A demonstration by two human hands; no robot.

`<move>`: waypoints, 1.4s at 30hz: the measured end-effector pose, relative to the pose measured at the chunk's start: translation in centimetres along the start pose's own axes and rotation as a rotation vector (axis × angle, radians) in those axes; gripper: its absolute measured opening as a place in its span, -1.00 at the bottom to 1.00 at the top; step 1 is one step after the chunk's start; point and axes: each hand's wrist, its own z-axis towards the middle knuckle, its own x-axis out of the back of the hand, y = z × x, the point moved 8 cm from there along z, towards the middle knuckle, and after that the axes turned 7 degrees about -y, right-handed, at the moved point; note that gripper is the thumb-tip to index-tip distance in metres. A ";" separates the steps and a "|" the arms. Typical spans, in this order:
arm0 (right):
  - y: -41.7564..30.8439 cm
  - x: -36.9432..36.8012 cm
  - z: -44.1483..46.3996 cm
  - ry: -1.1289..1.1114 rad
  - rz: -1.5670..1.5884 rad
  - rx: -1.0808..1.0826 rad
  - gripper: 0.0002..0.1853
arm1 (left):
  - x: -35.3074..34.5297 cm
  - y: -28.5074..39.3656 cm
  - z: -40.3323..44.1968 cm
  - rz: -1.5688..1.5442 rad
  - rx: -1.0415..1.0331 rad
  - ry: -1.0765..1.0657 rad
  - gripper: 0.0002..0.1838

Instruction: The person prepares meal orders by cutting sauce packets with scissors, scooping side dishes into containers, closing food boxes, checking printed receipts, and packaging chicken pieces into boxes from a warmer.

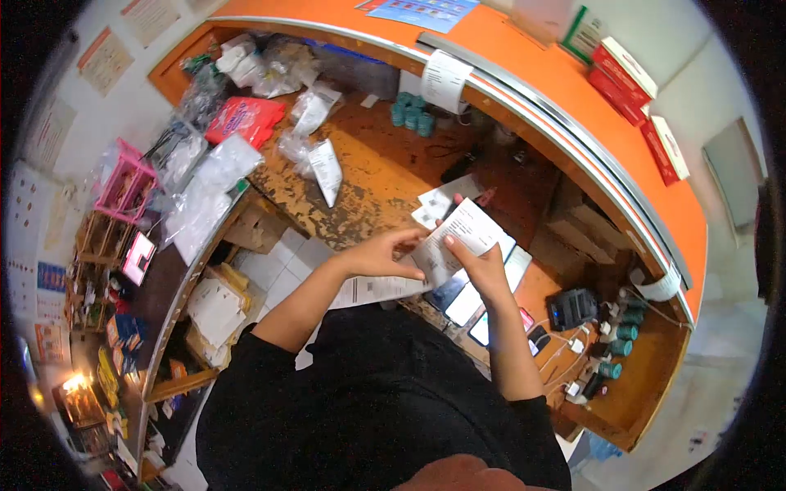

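White printed paper (476,225) is pinched in the right hand (485,266), thumb on top, above the near counter (377,184); the left hand (383,252) curves half open beside it, contact unclear. Farther left is a white slip (326,170); far back, teal cylinders (411,115).

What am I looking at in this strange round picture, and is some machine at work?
No machine: these are a person's own bare hands. One camera, worn on the head, looks forward and down, so the black shirt fills the bottom. The right hand holds printed paper, its thumb on top. The left hand curves close by; whether it grips the paper too, I can't tell. On the worn desk lie phones, teal rolls and a black device.
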 end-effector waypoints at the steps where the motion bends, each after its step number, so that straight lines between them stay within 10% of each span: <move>1: -0.8 0.9 -0.7 0.050 0.020 0.007 -0.36 | -1.7 -0.1 1.0 0.121 0.083 -0.095 -0.35; 30: -10.6 13.1 -13.5 0.500 0.102 0.243 -0.65 | -10.8 5.6 0.6 0.141 0.117 -0.116 -0.72; 32: -6.9 17.1 -13.4 0.775 -0.162 0.174 -0.53 | -9.1 3.4 1.1 0.211 0.185 -0.043 -0.67; 34: -8.6 13.6 -14.8 1.344 -1.169 0.249 -0.26 | -7.4 2.2 1.4 0.546 0.237 -0.033 -0.62; 35: -5.7 12.3 -13.1 1.010 -1.240 0.366 -0.05 | -7.0 1.5 1.5 0.670 0.237 -0.070 -0.61; 38: 3.5 2.4 -8.4 0.040 -0.858 0.079 -0.44 | -7.1 -1.4 1.4 0.626 0.313 -0.353 -0.64; 42: 9.1 -0.4 -7.2 -0.228 -0.829 -0.162 -0.68 | -6.2 -3.7 0.3 0.719 0.225 -0.422 -0.71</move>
